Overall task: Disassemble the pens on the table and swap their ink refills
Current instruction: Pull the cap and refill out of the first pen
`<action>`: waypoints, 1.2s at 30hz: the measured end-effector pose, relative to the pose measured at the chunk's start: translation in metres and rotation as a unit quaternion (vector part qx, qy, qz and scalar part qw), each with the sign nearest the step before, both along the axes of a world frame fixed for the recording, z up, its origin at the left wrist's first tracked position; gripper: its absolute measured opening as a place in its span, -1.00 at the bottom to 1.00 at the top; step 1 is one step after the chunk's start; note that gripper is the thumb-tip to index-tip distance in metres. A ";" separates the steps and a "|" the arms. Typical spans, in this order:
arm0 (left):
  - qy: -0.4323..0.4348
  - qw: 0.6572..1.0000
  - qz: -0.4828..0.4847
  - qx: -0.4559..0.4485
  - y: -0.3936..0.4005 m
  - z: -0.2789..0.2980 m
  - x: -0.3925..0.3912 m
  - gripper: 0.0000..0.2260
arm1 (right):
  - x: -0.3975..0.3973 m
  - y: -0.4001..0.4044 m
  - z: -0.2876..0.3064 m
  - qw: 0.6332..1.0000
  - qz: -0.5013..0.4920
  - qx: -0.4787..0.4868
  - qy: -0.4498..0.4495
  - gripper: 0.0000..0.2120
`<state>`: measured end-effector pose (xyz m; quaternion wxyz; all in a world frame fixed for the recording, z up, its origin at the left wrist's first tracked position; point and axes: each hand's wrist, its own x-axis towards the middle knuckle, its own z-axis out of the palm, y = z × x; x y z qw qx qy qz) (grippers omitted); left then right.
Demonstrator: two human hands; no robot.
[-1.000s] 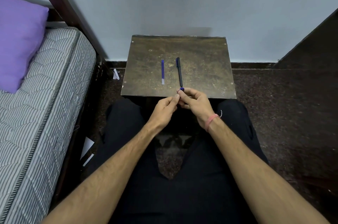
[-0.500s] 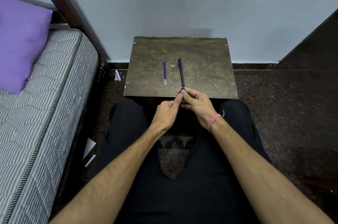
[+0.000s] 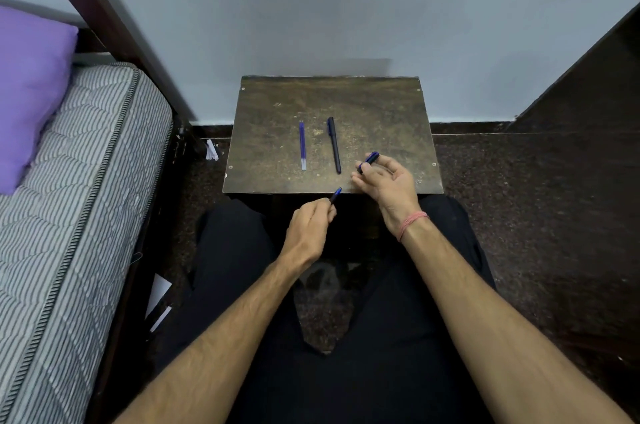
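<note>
— Comparing with half a second back, what changed?

— The hands have parted; they were pinched together on one blue piece at the near edge of the table [image 3: 381, 105]; now each carries its own part.

— How are they posed?

— The left hand [image 3: 310, 228] is curled into a loose fist just short of the table's near edge, knuckles up; a blue pen body [image 3: 335, 195] pokes out of its grip, tip slanted toward the table; the right hand [image 3: 388, 183] sits over the table's near right part, palm turned partly up, fingers loosely bent; thumb and forefinger pinch a short blue cap [image 3: 368, 158]; a pink band [image 3: 412, 223] circles that wrist.

— And the rest of the pens?

— A blue refill [image 3: 302, 145] and a black pen [image 3: 334, 145] lie side by side on the middle of the table, apart from each other, both running front to back; the black pen's near end is close to the right hand's fingertips, not touching; the refill is well clear of both hands.
</note>
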<state>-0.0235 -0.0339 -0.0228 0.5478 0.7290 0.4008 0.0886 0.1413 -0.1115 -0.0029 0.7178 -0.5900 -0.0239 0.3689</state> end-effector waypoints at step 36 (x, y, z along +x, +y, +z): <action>-0.090 0.993 0.044 -0.057 0.014 -0.016 0.003 -0.68 | 0.087 0.060 -0.019 0.903 -0.064 -0.297 -0.304 -0.74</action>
